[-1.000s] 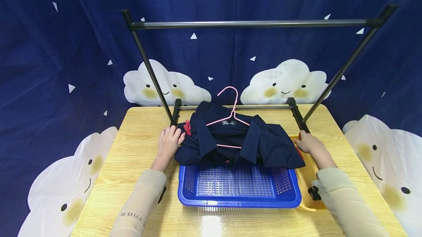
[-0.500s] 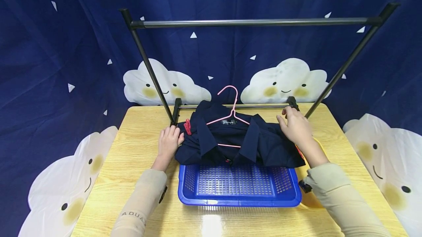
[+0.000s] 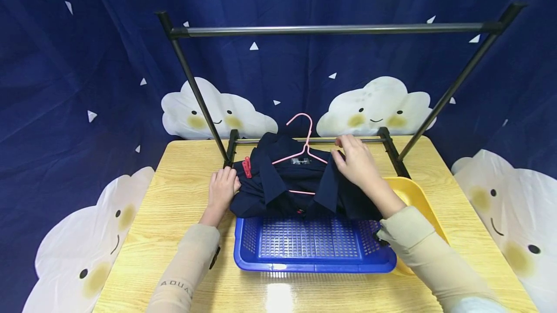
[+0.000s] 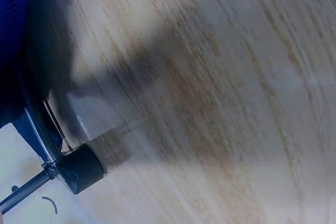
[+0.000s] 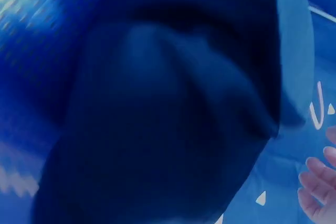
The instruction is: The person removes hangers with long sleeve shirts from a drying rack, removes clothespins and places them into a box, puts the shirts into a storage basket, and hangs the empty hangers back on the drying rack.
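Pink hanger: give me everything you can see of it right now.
The pink hanger is thin and smooth, perhaps coated wire. Its open hook rises above the dark shirt, tip toward the head view's left, hung on nothing and below the rack's upper bar. Its sloping shoulders run under the collar flaps, between which part of the straight lower bar shows. Its ends are hidden. The right hand is nearby, with no visible contact.
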A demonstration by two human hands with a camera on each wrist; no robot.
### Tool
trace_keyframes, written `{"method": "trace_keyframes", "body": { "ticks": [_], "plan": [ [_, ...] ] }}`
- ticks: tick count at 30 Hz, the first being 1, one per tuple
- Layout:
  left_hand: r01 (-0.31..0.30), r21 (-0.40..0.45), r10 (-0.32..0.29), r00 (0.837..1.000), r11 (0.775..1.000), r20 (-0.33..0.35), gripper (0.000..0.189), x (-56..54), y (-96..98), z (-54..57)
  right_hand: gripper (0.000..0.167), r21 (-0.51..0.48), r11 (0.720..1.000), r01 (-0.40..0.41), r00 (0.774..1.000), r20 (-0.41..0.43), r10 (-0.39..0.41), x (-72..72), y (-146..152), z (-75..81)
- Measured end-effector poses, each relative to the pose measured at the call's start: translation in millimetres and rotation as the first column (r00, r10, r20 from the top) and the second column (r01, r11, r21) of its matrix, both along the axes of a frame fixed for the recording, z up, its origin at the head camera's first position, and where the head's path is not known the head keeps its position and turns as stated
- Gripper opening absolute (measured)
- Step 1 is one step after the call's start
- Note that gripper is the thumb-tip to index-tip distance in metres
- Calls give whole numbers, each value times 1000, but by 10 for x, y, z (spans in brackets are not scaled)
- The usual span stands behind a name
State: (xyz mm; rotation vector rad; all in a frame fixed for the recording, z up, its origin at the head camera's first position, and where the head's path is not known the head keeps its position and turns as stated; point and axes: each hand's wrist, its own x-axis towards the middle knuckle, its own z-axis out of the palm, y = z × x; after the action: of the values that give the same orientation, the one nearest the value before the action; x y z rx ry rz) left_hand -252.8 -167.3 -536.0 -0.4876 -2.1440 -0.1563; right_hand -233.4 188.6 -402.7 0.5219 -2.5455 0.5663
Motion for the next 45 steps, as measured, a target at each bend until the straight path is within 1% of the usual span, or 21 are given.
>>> {"method": "trace_keyframes", "body": {
  "ticks": [2, 5, 10, 15, 20, 27, 34, 38, 41, 45],
  "plan": [
    [-2, 7, 2, 1000, 1000, 24, 12, 10, -7, -6, 20, -6, 999, -33, 999, -6, 33, -20, -99, 8],
    [-3, 9, 2, 999, 1000, 37, 12, 17, -16, -21, 21, 2, 998, -69, 998, 5, 69, -43, -240, 23],
    [7, 8, -8, 999, 1000, 33, 11, 19, -18, -26, 20, 5, 993, -119, 992, 41, 118, -70, -446, 56],
    [20, 21, -21, 999, 1000, 47, 12, 26, -21, -29, 16, 17, 988, -156, 987, 39, 155, -109, -618, 47],
    [32, 39, -35, 997, 999, 74, 15, 41, -22, -20, 17, 24, 982, -190, 981, 30, 189, -136, -765, 42],
    [28, 60, -34, 994, 998, 101, 16, 54, -27, -20, 21, 61, 972, -226, 973, 60, 222, -196, -975, 1],
    [8, 86, -13, 998, 996, 59, 15, 42, -22, -50, 29, 115, 964, -241, 967, 118, 227, -244, -1202, -47],
    [5, 96, -11, 998, 995, 68, 16, 42, -17, -56, 33, 149, 958, -245, 964, 144, 225, -265, -1313, -61],
    [1, 100, -8, 998, 995, 68, 16, 43, -11, -57, 36, 180, 949, -258, 961, 153, 231, -280, -1386, -64],
    [-8, 99, 3, 999, 995, 50, 15, 47, -4, -60, 38, 228, 932, -283, 954, 162, 251, -305, -1471, -68]
  ]
}}
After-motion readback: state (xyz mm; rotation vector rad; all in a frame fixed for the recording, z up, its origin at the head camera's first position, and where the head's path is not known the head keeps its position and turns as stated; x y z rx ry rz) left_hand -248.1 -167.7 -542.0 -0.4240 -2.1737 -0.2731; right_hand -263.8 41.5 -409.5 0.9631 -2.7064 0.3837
